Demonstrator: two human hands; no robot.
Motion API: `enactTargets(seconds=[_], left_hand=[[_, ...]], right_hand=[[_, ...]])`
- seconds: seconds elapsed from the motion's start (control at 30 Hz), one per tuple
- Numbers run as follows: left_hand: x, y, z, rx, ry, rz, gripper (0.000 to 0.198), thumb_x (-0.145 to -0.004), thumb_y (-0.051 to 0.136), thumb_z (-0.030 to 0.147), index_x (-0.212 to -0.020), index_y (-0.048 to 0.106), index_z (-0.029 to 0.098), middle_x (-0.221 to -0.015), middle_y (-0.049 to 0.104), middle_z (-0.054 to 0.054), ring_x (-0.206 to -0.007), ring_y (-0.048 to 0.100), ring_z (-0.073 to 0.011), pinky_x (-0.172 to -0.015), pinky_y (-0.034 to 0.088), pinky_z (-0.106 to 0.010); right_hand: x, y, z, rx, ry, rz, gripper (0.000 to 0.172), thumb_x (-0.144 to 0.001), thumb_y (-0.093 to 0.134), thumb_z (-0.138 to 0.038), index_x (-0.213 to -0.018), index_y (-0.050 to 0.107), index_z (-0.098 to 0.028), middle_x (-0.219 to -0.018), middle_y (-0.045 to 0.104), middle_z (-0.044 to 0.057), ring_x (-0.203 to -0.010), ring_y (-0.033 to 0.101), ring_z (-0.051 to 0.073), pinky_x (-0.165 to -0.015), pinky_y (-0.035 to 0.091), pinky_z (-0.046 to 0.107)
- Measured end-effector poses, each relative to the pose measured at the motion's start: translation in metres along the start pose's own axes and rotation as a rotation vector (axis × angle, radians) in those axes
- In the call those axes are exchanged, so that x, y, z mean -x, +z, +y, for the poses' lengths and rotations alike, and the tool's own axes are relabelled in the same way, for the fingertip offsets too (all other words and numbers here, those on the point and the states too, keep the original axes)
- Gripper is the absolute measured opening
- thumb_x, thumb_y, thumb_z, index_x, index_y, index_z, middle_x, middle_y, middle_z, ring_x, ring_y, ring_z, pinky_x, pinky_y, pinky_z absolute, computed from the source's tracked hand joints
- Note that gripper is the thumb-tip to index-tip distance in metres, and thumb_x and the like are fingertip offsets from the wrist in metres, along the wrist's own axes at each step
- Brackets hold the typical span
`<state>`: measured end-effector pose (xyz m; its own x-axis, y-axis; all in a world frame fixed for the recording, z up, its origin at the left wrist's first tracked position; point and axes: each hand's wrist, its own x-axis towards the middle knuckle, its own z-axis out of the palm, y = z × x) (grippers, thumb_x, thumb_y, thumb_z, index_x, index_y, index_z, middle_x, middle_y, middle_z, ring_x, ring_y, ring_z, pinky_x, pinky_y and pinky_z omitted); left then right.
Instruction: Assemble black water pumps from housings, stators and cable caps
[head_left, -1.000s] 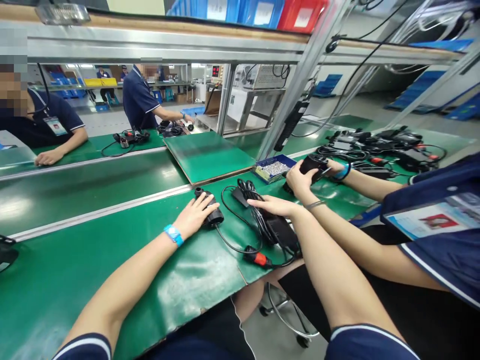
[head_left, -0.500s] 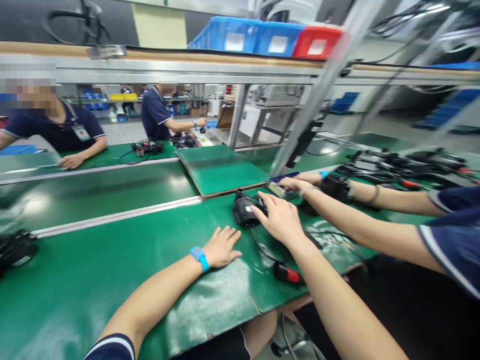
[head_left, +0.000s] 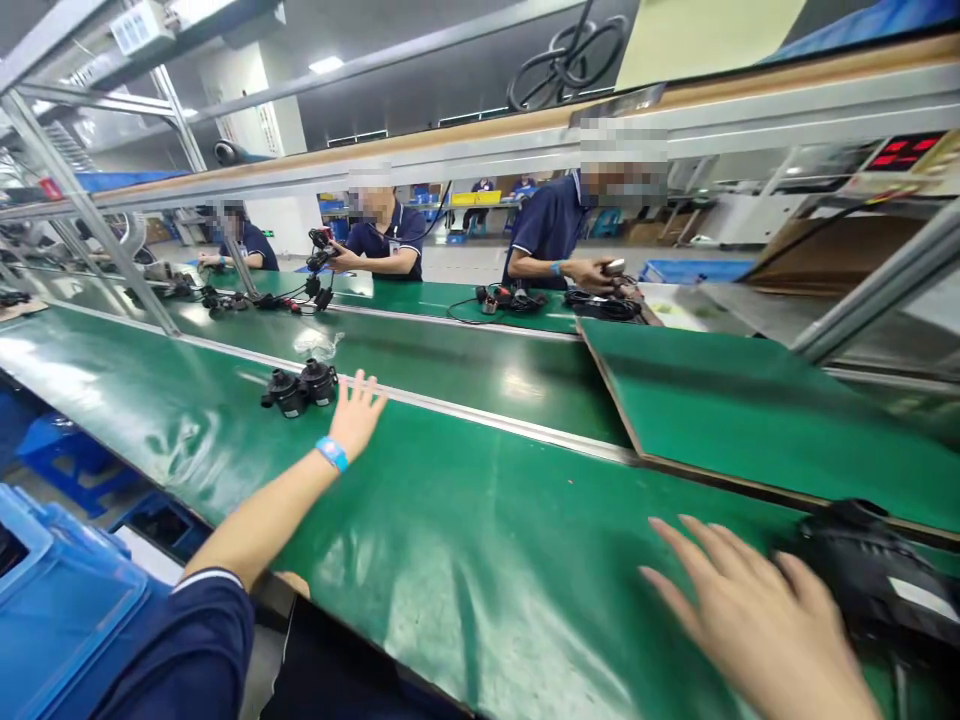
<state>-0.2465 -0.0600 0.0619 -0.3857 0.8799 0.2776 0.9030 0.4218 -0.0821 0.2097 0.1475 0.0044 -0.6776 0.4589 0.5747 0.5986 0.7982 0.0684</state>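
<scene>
My left hand (head_left: 355, 418), with a blue band on its wrist, reaches over the green-topped bench (head_left: 480, 520). Its fingers are spread and nothing is in them. Just left of those fingers stand two black pump-like units (head_left: 288, 393) with white labels; whether the hand touches the nearer one I cannot tell. At the lower right, my right hand (head_left: 757, 610) is open and slightly blurred, its fingers stretched forward above the bench. Right beside it is a larger-looking black pump-like unit (head_left: 874, 575) with a white label, partly covered by the hand.
A raised green board (head_left: 750, 400) lies at the right, behind the bench's metal rail (head_left: 480, 415). Across the line, people (head_left: 551, 235) in navy shirts handle black cabled parts (head_left: 517, 298). Blue plastic bins (head_left: 67, 600) stand at lower left. A shelf beam (head_left: 450, 165) crosses above.
My view has swung left. My left hand has moved left across the bench to the two black units. My right hand has come away from the black unit it was at.
</scene>
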Motion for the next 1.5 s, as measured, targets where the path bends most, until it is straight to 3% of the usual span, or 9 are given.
enactTargets(seconds=[0.07, 0.17, 0.43, 0.6, 0.77, 0.93, 1.13, 1.33, 1.5], left_hand=[[-0.009, 0.001, -0.047, -0.037, -0.013, -0.024, 0.042, -0.097, 0.055, 0.021, -0.138, 0.056, 0.016, -0.158, 0.039, -0.019, -0.155, 0.017, -0.0390, -0.122, 0.009, -0.068], [-0.018, 0.006, -0.089, -0.075, 0.010, -0.067, 0.045, -0.096, 0.064, 0.035, -0.137, 0.056, 0.019, -0.152, 0.046, -0.013, -0.144, 0.040, -0.0342, -0.118, 0.031, -0.063], [-0.043, 0.015, -0.108, -0.071, 0.050, -0.120, 0.037, -0.096, 0.064, 0.037, -0.128, 0.060, 0.018, -0.134, 0.059, -0.011, -0.118, 0.061, -0.0260, -0.100, 0.053, -0.050], [-0.040, -0.001, -0.086, 0.014, -0.092, -0.093, 0.041, -0.096, 0.064, 0.038, -0.131, 0.058, 0.017, -0.135, 0.058, -0.011, -0.119, 0.060, -0.0272, -0.100, 0.052, -0.051], [-0.025, -0.011, -0.031, 0.210, -0.257, -0.112, 0.069, -0.093, 0.061, 0.055, -0.146, 0.043, 0.016, -0.141, 0.055, -0.018, -0.120, 0.061, -0.0301, -0.100, 0.050, -0.046], [-0.013, -0.016, 0.025, 0.506, -0.150, -0.316, 0.087, -0.084, 0.059, 0.071, -0.150, 0.040, 0.016, -0.121, 0.072, -0.015, -0.106, 0.071, -0.0302, -0.085, 0.053, -0.033], [0.002, -0.007, 0.074, 0.735, 0.035, -0.365, 0.057, -0.094, 0.049, 0.061, -0.136, 0.059, 0.025, -0.133, 0.068, -0.006, -0.119, 0.065, -0.0233, -0.099, 0.051, -0.032], [0.014, 0.025, 0.076, 0.773, -0.042, -0.162, 0.058, -0.107, 0.012, 0.039, -0.136, 0.059, 0.020, -0.136, 0.064, -0.008, -0.123, 0.060, -0.0162, -0.109, 0.045, -0.031], [0.007, 0.050, 0.062, 0.607, -0.073, -0.120, 0.043, -0.101, 0.037, 0.035, -0.130, 0.064, 0.019, -0.140, 0.061, -0.012, -0.136, 0.050, -0.0261, -0.119, 0.035, -0.046]], right_hand=[[-0.009, 0.010, -0.038, -0.044, -0.117, -0.031, 0.051, -0.099, 0.036, -0.051, -0.130, 0.065, -0.023, -0.134, 0.064, 0.018, -0.121, 0.059, 0.039, -0.107, 0.034, 0.065], [-0.014, 0.025, -0.077, -0.172, -0.213, -0.029, 0.041, -0.101, 0.040, -0.044, -0.125, 0.067, -0.024, -0.127, 0.069, 0.013, -0.113, 0.066, 0.032, -0.106, 0.041, 0.058], [-0.008, 0.033, -0.086, -0.465, -0.066, -0.202, 0.034, -0.102, 0.047, -0.043, -0.116, 0.071, -0.024, -0.116, 0.071, 0.011, -0.105, 0.068, 0.027, -0.090, 0.058, 0.042], [-0.010, 0.042, -0.081, -0.514, -0.045, -0.244, 0.035, -0.100, 0.049, -0.047, -0.117, 0.073, -0.027, -0.116, 0.070, 0.011, -0.106, 0.068, 0.028, -0.091, 0.058, 0.045], [-0.008, 0.052, -0.080, -0.537, -0.003, -0.244, 0.039, -0.097, 0.049, -0.051, -0.116, 0.074, -0.028, -0.116, 0.070, 0.012, -0.107, 0.067, 0.031, -0.092, 0.057, 0.050], [-0.011, 0.045, -0.081, -0.558, 0.009, -0.299, 0.039, -0.097, 0.048, -0.049, -0.117, 0.073, -0.027, -0.117, 0.069, 0.012, -0.109, 0.066, 0.032, -0.094, 0.055, 0.050], [-0.012, 0.041, -0.080, -0.555, -0.006, -0.330, 0.037, -0.100, 0.048, -0.049, -0.121, 0.071, -0.029, -0.120, 0.068, 0.010, -0.111, 0.065, 0.029, -0.095, 0.055, 0.047], [-0.014, 0.033, -0.078, -0.576, -0.004, -0.383, 0.038, -0.101, 0.047, -0.049, -0.124, 0.069, -0.029, -0.125, 0.066, 0.011, -0.116, 0.063, 0.028, -0.101, 0.052, 0.047], [-0.016, 0.025, -0.081, -0.513, 0.131, -0.392, 0.044, -0.098, 0.050, -0.049, -0.130, 0.065, -0.024, -0.138, 0.060, 0.015, -0.128, 0.056, 0.033, -0.108, 0.045, 0.055]])
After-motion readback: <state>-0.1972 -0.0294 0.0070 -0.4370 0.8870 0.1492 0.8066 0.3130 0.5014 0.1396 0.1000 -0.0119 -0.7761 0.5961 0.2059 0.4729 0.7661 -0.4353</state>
